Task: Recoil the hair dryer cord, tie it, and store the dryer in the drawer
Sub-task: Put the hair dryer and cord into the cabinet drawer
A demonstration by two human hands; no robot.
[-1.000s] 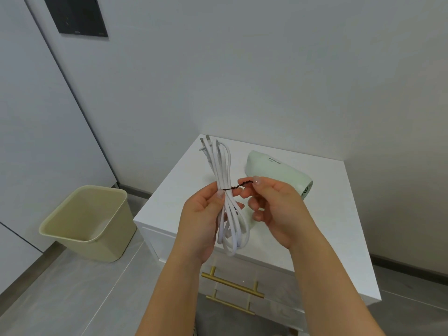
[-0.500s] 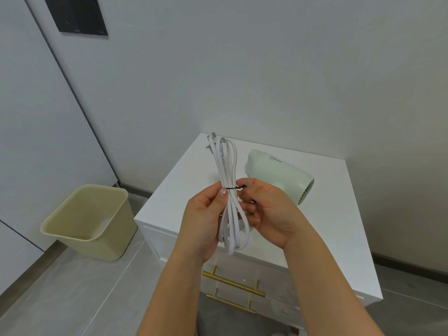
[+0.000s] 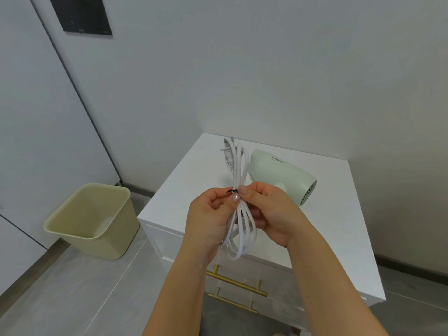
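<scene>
The left hand [image 3: 208, 221] is curled round the white hair dryer cord [image 3: 238, 177], which is folded into a long, narrow bundle of several loops and held upright above the front of the white cabinet top [image 3: 327, 226]. Its thumb [image 3: 235, 197] presses on the front of the bundle at the middle. The right hand [image 3: 269, 214] meets it from the other side: its forefinger [image 3: 242, 189] and thumb pinch the same spot, the other fingers curled loosely behind the strands. A thin black twist tie [image 3: 231, 191] circles the bundle right there, with 1 short end sticking out toward the left hand. Whether it is fully twisted shut cannot be told.

The white plug [image 3: 226, 152] pokes out at the top of the bundle, and the lower loops hang below both hands. The pale green plastic hair dryer [image 3: 278, 173] lies on its side on the cabinet top behind the hands, grille end to the right. Below the top, 2 brass bar handles [image 3: 237, 284] show on the drawer fronts. A beige plastic waste bin [image 3: 94, 219] stands on the grey floor, left of the cabinet.
</scene>
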